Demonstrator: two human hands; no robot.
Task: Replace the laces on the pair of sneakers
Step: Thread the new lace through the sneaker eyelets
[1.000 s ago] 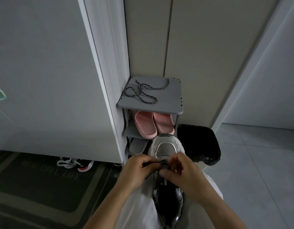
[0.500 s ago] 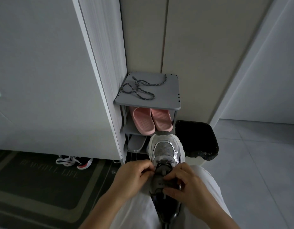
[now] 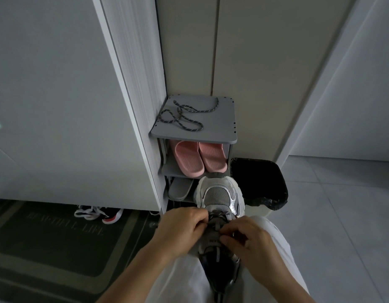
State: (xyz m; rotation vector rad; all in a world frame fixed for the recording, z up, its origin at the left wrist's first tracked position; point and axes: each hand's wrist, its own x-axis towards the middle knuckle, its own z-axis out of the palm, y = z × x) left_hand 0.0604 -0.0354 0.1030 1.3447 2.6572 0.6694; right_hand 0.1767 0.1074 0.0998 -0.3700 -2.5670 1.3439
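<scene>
A grey and white sneaker [image 3: 218, 195] lies between my knees, toe pointing away from me. My left hand [image 3: 180, 229] grips its left side, fingers curled at the dark lace [image 3: 216, 216] near the lower eyelets. My right hand [image 3: 248, 239] pinches at the lace over the tongue on the right side. A loose dark speckled lace [image 3: 182, 117] lies coiled on top of the grey shoe rack [image 3: 219, 127]. Where the fingers meet the lace is partly hidden.
Pink slippers [image 3: 198, 158] sit on the rack's middle shelf, a grey slipper [image 3: 180, 189] below. A black bin [image 3: 259, 182] stands right of the rack. A white cabinet [image 3: 69, 95] fills the left. Another shoe [image 3: 99, 214] and a dark mat [image 3: 47, 239] lie beneath it.
Both hands have slid down the sneaker toward me, uncovering more of the toe. My right hand has dropped from the lower eyelets to the tongue.
</scene>
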